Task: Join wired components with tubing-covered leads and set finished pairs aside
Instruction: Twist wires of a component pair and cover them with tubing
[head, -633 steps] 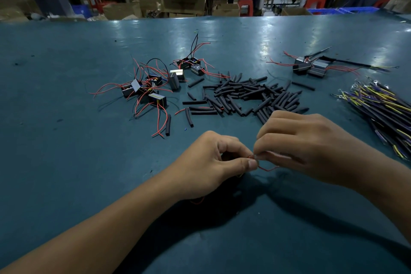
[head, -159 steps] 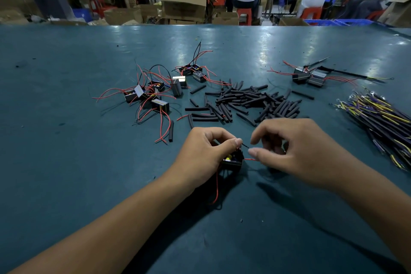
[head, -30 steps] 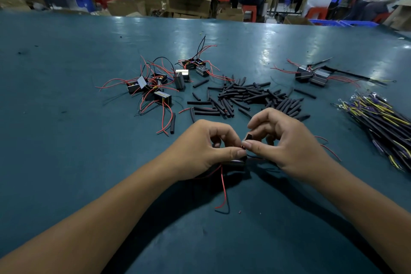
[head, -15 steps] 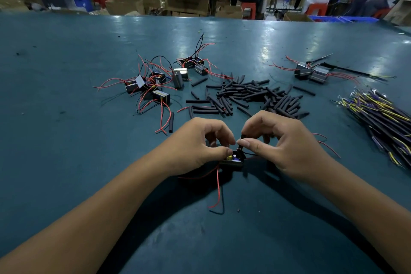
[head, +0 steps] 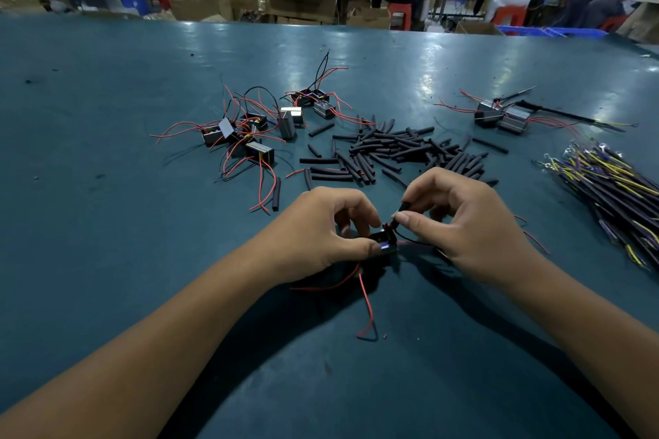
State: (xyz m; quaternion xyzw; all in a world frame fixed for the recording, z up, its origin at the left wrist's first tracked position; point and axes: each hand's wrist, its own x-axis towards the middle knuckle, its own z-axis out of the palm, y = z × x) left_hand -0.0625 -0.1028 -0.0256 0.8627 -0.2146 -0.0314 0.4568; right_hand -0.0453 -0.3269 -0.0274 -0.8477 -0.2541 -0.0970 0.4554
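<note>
the left hand (head: 321, 228) grips a small black component (head: 383, 242) between thumb and fingers, low over the near centre of the worktop (head: 107, 189). the right hand (head: 460, 221) pinches a short black tube (head: 399, 216) at the component's top, where a red lead (head: 365, 299) emerges. to do this step well, hold the component steady, keep the tube in line with the lead, and slide it fully down so no bare wire shows. spare tubes (head: 392, 150) lie in a heap just beyond the hands. unjoined components (head: 246, 132) lie far left; finished pairs (head: 499, 118) sit far right, with a wire bundle (head: 613, 189) nearer. no readable writing or brand is visible.
</note>
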